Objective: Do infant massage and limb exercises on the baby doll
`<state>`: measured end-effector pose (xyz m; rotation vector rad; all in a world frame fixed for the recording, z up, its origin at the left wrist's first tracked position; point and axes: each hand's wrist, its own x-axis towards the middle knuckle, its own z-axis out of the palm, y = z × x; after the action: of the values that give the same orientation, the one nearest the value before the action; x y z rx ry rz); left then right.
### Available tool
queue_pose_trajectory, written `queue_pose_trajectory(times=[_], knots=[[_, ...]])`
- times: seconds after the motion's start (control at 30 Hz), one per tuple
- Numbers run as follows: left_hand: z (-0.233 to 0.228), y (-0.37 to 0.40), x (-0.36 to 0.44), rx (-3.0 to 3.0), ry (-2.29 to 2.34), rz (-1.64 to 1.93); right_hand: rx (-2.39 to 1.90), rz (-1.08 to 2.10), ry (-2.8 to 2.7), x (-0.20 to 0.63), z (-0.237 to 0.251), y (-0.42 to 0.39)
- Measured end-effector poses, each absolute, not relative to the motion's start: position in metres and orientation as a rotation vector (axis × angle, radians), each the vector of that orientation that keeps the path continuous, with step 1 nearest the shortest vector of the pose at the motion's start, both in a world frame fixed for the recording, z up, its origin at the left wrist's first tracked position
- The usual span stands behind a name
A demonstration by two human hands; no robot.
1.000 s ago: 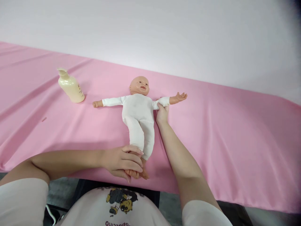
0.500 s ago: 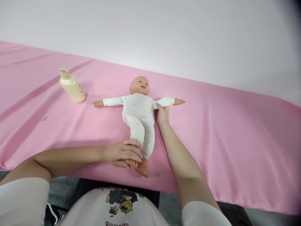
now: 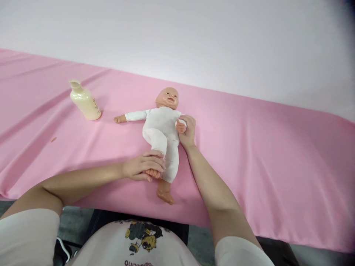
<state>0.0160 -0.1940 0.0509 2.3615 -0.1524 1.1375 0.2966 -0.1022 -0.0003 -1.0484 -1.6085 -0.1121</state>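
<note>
Soft white-suited plastic baby doll (image 3: 162, 133) lying face-up between both hands, long axis running away from body. Left hand (image 3: 144, 167) clasping nearer foot; right hand (image 3: 187, 131) gripping folded-in arm.

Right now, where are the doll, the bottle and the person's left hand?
doll (image 3: 160, 123), head view, on the white chest of its suit.
bottle (image 3: 84, 101), head view, on the cream body below the neck.
left hand (image 3: 144, 167), head view, on the back of the hand, closed around one doll foot.
</note>
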Motion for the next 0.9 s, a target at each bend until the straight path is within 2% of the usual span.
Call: queue_pose_trajectory(times=[0.3,0.43,0.67,0.9], knots=[[0.05,-0.193,0.018,2.346,-0.157,1.136,-1.031,-0.275,-1.905,0.299,-0.002,-0.104],[0.051,-0.193,0.019,2.365,-0.159,1.114,-1.058,-0.25,-1.957,0.299,-0.002,-0.105],[0.054,-0.198,0.017,2.432,-0.238,1.078,-1.084,0.154,-1.465,0.297,0.001,-0.101],[0.045,-0.201,0.015,2.514,-0.208,0.935,-1.072,0.522,-0.969,0.314,-0.023,-0.08]])
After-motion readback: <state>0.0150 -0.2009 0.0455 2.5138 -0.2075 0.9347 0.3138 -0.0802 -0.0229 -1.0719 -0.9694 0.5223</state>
